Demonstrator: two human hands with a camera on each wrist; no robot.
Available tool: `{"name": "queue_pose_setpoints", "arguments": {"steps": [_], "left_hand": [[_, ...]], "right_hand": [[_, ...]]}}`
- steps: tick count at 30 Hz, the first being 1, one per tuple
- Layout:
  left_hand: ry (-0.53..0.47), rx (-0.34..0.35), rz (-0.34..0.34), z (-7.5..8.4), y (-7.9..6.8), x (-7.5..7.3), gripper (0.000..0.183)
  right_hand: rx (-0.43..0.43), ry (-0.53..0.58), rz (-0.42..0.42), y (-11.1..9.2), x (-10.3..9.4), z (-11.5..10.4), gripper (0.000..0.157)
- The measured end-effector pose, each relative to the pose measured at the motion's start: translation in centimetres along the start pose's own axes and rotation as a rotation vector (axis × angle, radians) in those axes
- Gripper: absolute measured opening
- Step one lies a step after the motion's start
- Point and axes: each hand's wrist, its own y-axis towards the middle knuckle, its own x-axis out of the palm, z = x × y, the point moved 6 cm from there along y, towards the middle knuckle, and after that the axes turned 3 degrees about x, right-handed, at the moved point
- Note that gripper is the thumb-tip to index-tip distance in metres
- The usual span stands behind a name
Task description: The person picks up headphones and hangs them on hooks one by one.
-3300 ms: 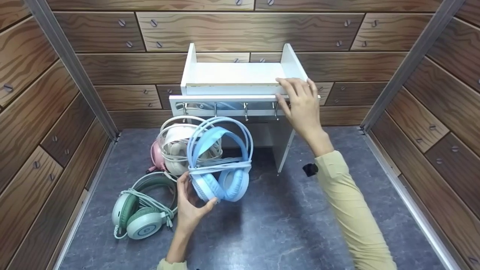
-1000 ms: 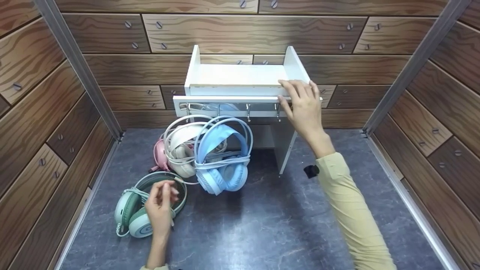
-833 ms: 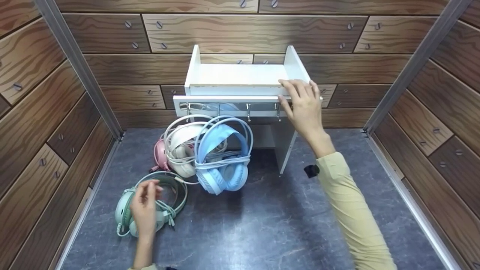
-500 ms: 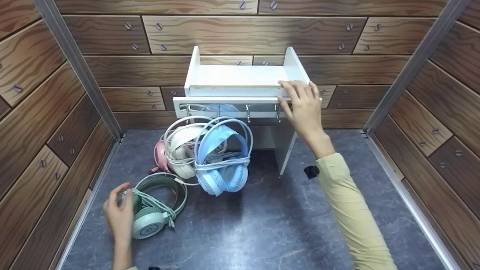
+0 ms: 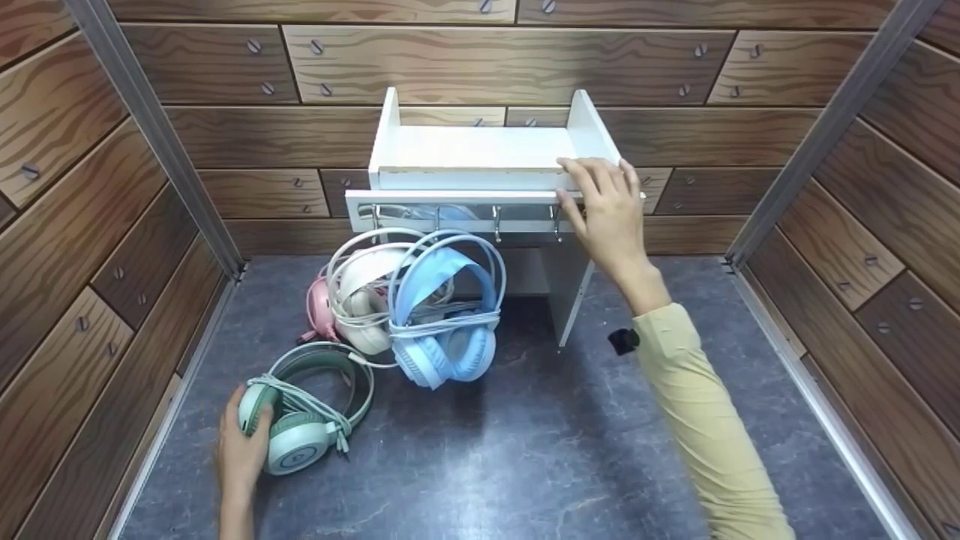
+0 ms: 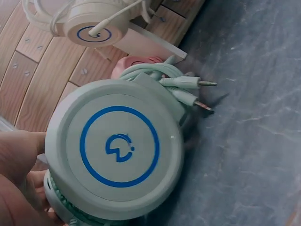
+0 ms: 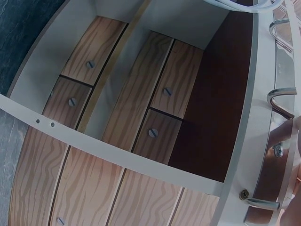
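The person's bare left hand [image 5: 241, 448] grips, thumb opposite its bent fingers, the bare forearm [image 5: 237, 514] straight behind them. The bare right hand [image 5: 609, 217] holds with bent fingers, thumb apart just below the index fingertip; a pale-yellow fabric sleeve [image 5: 701, 409] begins behind them.

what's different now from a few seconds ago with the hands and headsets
The left hand has let go of the blue headset, moved left and taken hold of an earcup of the green headset. The blue headset now hangs without a hand on it. The right hand stays on the rack; the white headset remains behind the blue one.
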Motion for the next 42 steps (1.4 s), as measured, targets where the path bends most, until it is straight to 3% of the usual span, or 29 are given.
{"name": "queue_pose_setpoints", "arguments": {"steps": [8,18,25,29,36,38,42], "left_hand": [[0.009,-0.007,0.000,0.0,-0.4,0.3,0.060],[0.018,-0.007,0.002,1.0,-2.3,1.1,0.060],[0.093,-0.059,-0.004,1.3,-3.9,1.7,0.059],[0.082,-0.072,-0.005,1.4,-4.5,1.9,0.056],[0.036,-0.146,0.035,0.6,-3.9,1.2,0.071],[-0.022,-0.171,-0.003,0.1,-3.4,1.2,0.078],[-0.122,-0.238,-0.141,-1.0,-2.5,1.3,0.090]], "right_hand": [[0.006,0.003,0.003,0.1,-0.1,0.2,0.042],[0.011,0.007,0.009,0.1,-0.3,0.5,0.042],[0.012,0.001,0.011,0.1,-0.4,0.6,0.042],[0.012,-0.010,0.012,0.1,-0.4,0.7,0.041],[0.014,0.015,0.002,0.1,-0.1,0.5,0.042],[0.014,0.018,-0.002,0.1,0.0,0.4,0.042],[0.010,0.018,-0.004,0.0,0.2,0.2,0.042]]}}
